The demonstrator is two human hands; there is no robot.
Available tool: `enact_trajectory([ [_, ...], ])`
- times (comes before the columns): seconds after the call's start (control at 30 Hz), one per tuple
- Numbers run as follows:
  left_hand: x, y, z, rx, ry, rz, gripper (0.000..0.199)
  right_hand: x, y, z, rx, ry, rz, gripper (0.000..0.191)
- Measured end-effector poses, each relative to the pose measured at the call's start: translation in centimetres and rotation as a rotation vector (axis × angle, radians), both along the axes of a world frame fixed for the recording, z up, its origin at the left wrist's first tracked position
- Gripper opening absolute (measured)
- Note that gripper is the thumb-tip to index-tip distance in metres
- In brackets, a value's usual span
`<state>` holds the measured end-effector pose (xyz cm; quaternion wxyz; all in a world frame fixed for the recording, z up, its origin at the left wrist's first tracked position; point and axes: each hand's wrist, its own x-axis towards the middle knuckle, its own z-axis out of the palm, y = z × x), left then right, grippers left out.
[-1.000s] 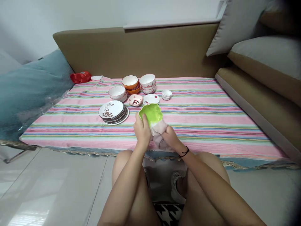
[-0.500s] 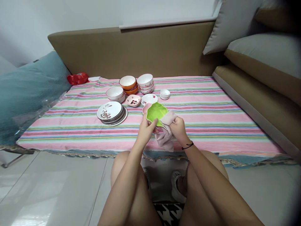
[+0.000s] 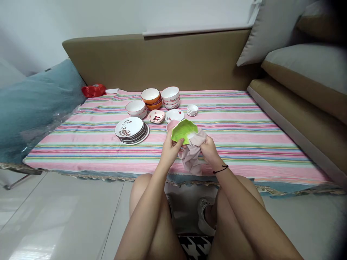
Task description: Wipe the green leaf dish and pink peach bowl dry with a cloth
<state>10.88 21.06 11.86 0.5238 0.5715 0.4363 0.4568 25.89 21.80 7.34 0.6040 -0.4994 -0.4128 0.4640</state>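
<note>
A green leaf-shaped bowl (image 3: 182,130) is held up above the striped cloth, its inside facing me. My left hand (image 3: 172,145) grips its left and lower rim, thumb over the edge. In my right hand (image 3: 209,147) is a pale pink cloth (image 3: 192,159), bunched against the bowl's right side and partly covering it. The rest of the cloth hangs below the bowl. Just behind the bowl, a pink dish (image 3: 171,125) shows in part; the bowl hides the rest of it.
Stacked plates (image 3: 129,128) stand to the left. Behind are white bowls (image 3: 170,94), orange bowls (image 3: 150,96), a square dish (image 3: 156,116), a floral plate (image 3: 174,115) and small white dishes (image 3: 192,109). A red package (image 3: 93,90) lies far left; cushions (image 3: 295,86) are at right.
The green bowl has tilted, and the pink cloth has moved further over its right inner side. The whole view has shifted slightly.
</note>
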Motion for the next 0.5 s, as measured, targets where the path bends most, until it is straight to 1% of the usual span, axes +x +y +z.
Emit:
enact_trajectory([
  [0.1,-0.2,-0.3,0.3,0.076,0.119,0.038,0.052,-0.1,0.1,-0.3,0.005,0.073,0.007,0.039],
  [0.2,-0.6,-0.3,0.5,0.132,0.203,0.059,0.04,0.2,0.3,-0.3,0.006,0.058,-0.065,0.039],
  [0.27,-1.0,-0.1,0.5,0.117,0.213,0.07,0.035,0.7,0.4,-0.1,0.018,-0.038,-0.092,0.036],
  [0.33,-1.3,0.0,0.3,0.054,0.232,0.084,0.038,1.1,0.2,0.3,0.032,-0.166,-0.105,0.029],
  [0.4,-1.5,0.1,0.1,0.017,0.312,0.1,0.039,1.3,-0.1,0.9,0.05,-0.294,-0.139,0.018],
  [0.47,-1.6,0.1,0.0,0.068,0.437,0.131,0.038,1.3,-0.5,1.3,0.075,-0.397,-0.183,0.009],
  [0.5,-1.7,0.1,0.0,0.113,0.497,0.152,0.037,1.3,-0.7,1.4,0.084,-0.435,-0.196,0.01],
])
